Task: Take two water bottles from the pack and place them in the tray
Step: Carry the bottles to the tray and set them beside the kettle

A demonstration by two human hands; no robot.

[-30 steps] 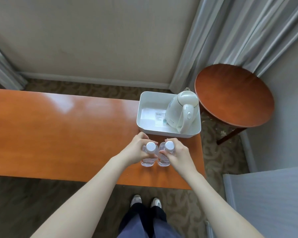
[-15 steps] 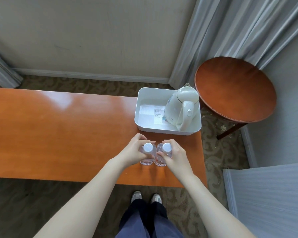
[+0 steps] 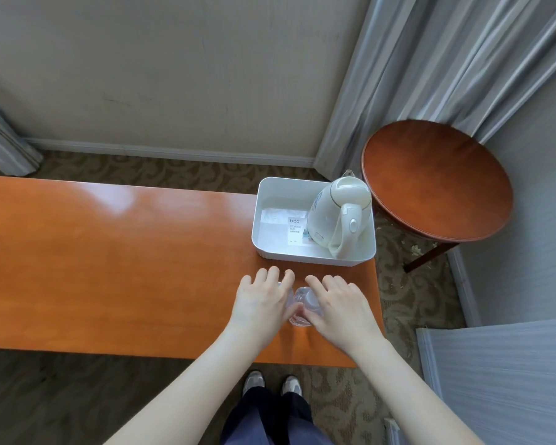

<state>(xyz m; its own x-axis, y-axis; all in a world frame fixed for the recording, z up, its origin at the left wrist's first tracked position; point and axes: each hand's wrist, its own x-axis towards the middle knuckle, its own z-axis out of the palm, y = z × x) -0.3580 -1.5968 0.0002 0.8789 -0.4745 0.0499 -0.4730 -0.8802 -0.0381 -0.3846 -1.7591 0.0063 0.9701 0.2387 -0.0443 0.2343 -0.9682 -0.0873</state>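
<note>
**Hands flatten over the two bottles, short of the tray**

Near the desk's (image 3: 109,252) front right corner, both hands sit low over the two water bottles. Left hand (image 3: 264,303) lies palm-down with fingers spread and extended toward the tray; it covers one bottle almost entirely, only a sliver of clear plastic showing at its inner edge. Right hand (image 3: 337,308) is likewise spread, its thumb side against the second bottle (image 3: 302,308), whose cap and shoulder show between the two hands.

Change from half a second ago: then each hand curled around a bottle's neck, white caps in plain sight side by side. Now the fingers are straightened and laid over the tops. Neither hand reads as clamped; whether the palms actually press on the caps I cannot tell. Bottles appear upright on the desk, touching or nearly so.

Tray (image 3: 315,256), white, stands at the desk's back right corner, just beyond the fingertips. Kettle (image 3: 341,216) fills its right half; a paper label lies on the floor of the free left half.

Judgement: bottles are out of any pack (none in view) but not yet in the tray. The grip looks released or being re-set, so a fresh hold on each is needed before lifting over the near wall into the left half, clear of the kettle.
</note>
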